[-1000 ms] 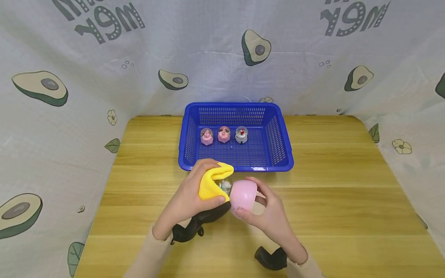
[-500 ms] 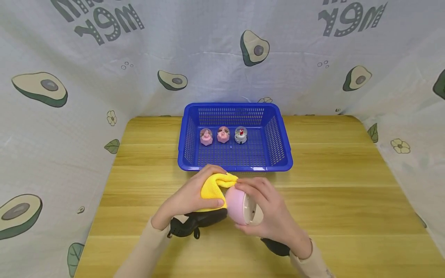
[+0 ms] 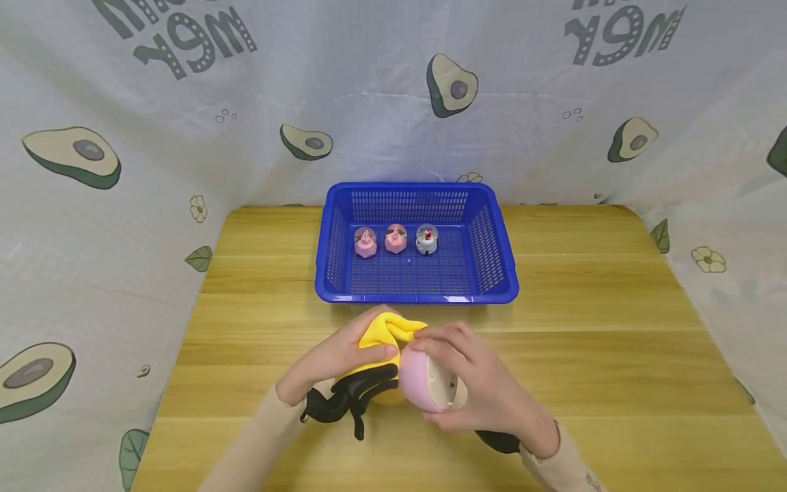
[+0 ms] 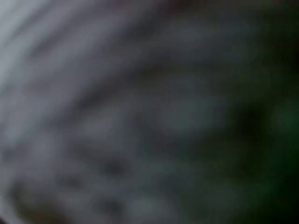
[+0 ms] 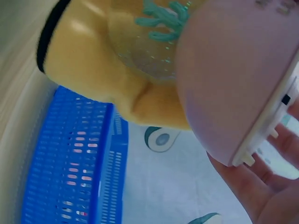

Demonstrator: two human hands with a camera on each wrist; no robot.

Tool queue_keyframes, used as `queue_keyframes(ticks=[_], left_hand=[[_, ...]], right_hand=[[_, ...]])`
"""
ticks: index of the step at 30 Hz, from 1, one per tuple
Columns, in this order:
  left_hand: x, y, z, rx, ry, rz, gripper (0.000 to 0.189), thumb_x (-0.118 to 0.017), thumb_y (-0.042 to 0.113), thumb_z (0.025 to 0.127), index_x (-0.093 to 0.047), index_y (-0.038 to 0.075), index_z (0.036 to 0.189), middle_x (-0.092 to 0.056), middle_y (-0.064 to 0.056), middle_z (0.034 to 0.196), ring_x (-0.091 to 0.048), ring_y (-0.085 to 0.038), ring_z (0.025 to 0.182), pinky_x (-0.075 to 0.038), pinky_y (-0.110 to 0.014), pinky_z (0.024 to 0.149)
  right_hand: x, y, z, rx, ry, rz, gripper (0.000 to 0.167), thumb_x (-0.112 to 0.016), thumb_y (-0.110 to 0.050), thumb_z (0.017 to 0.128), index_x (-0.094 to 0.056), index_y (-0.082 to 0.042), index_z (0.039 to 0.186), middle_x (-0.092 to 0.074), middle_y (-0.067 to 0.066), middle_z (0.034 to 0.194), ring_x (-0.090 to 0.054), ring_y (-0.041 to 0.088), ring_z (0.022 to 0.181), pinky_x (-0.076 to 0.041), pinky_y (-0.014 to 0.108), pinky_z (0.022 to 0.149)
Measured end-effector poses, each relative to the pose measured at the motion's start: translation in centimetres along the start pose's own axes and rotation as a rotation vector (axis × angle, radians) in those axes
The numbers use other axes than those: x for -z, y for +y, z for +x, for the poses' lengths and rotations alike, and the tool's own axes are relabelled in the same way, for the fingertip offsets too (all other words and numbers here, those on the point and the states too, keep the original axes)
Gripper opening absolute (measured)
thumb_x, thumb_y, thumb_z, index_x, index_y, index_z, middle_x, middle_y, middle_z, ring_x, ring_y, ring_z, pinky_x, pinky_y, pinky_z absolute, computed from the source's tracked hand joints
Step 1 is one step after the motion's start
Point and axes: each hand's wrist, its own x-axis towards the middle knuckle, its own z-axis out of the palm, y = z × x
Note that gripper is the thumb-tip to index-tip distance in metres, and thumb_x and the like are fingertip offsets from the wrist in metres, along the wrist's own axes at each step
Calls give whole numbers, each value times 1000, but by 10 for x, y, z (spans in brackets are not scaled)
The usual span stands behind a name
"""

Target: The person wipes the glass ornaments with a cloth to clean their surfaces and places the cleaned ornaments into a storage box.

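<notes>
In the head view my right hand [image 3: 479,376] grips the pink base [image 3: 415,380] of a snow globe, which lies tilted on its side with its pale underside facing right. My left hand [image 3: 341,355] holds a yellow cloth [image 3: 376,336] wrapped against the globe's glass end. From the right wrist, the clear dome [image 5: 147,58] shows a teal coral-like shape and glitter inside, with the cloth [image 5: 84,56] behind it. Small white feet stick out of the base's underside by the right fingers [image 5: 252,186]. The left wrist view is dark and blurred.
A blue plastic basket [image 3: 417,298] stands just beyond both hands on the wooden table [image 3: 584,369]. Inside it are two pink snow globes [image 3: 365,243] and a white one [image 3: 427,240] with a red figure. A black wrist strap [image 3: 353,395] hangs below the left hand.
The snow globe has been turned in the right hand, bringing its underside into view on the right. Both hands have come slightly nearer the body, and the cloth now hides the dome in the head view.
</notes>
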Motion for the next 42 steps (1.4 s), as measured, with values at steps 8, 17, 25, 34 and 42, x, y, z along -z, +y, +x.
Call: queue_keyframes(ticks=[8, 17, 25, 34, 42], left_hand=[[-15, 22, -5, -101, 230, 389, 37, -69, 26, 85, -57, 15, 119, -50, 2, 123, -49, -16, 108, -48, -32, 83], [-31, 32, -8, -435, 381, 896, 43, -77, 38, 75, -63, 17, 110, -50, -7, 126, -47, -31, 118, -42, -44, 98], [-42, 23, -10, -627, 533, 965, 37, -73, 41, 82, -62, 21, 110, -53, -12, 125, -43, -44, 120, -40, -57, 95], [-34, 19, -10, -417, 539, 529, 44, -76, 38, 80, -59, 16, 115, -48, -9, 130, -47, -31, 119, -45, -42, 92], [-16, 18, -8, -178, 299, 326, 49, -77, 23, 75, -56, 18, 119, -48, 1, 130, -46, -20, 119, -45, -37, 91]], right_hand=[[-4, 6, -8, -225, 145, 180, 72, -85, -35, 66, -55, -3, 124, -53, 11, 122, -50, 22, 109, -52, 33, 82], [-2, 5, -9, -585, 250, 563, 69, -76, 8, 66, -50, 5, 129, -52, 10, 123, -51, 19, 102, -53, 27, 81], [2, 1, -1, -814, 335, 808, 50, -65, 1, 77, -55, -4, 126, -56, 13, 114, -59, 21, 93, -57, 35, 69], [3, -5, 4, -644, 300, 492, 68, -77, 5, 64, -55, -2, 128, -54, 9, 118, -48, 23, 100, -53, 26, 79], [4, -3, 1, -447, 222, 255, 75, -87, -12, 53, -60, -6, 123, -57, 8, 116, -53, 18, 101, -55, 34, 73]])
